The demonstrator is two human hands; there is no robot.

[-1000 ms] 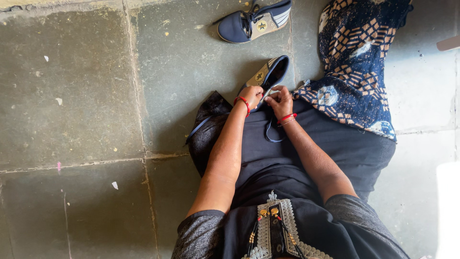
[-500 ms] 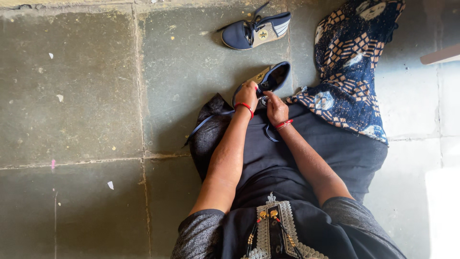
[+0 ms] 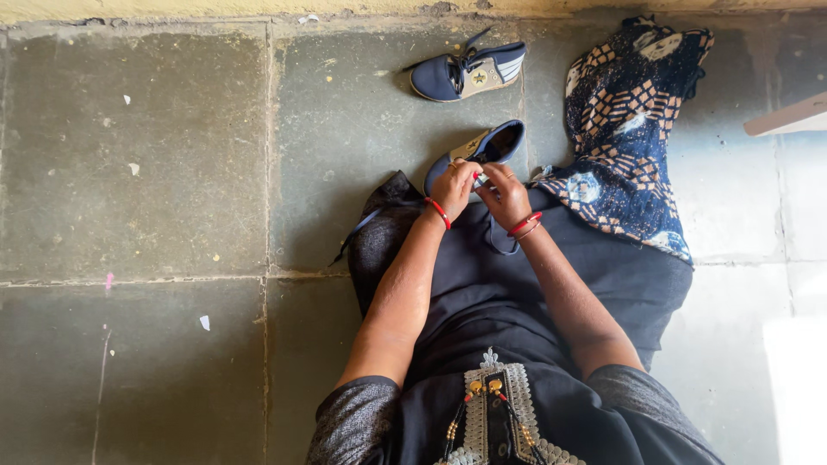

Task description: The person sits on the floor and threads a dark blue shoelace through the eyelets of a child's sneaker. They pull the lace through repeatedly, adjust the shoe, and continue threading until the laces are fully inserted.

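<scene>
I sit on a stone floor in dark clothes. My left hand and my right hand meet at the near end of a navy shoe that rests by my knee. Both hands have their fingers pinched around its lace or front edge; the exact part under the fingers is hidden. Red bangles circle both wrists. A second navy shoe with a tan side panel and loose laces lies on its side farther away, near the wall.
A blue patterned cloth lies crumpled to the right of the shoes. Grey floor slabs with scattered white specks spread to the left. A pale board edge pokes in at the right. The wall base runs along the top.
The view has shifted slightly, so the shoes and cloth sit lower in the frame. My hands stay on the near shoe, working with small finger movements.
</scene>
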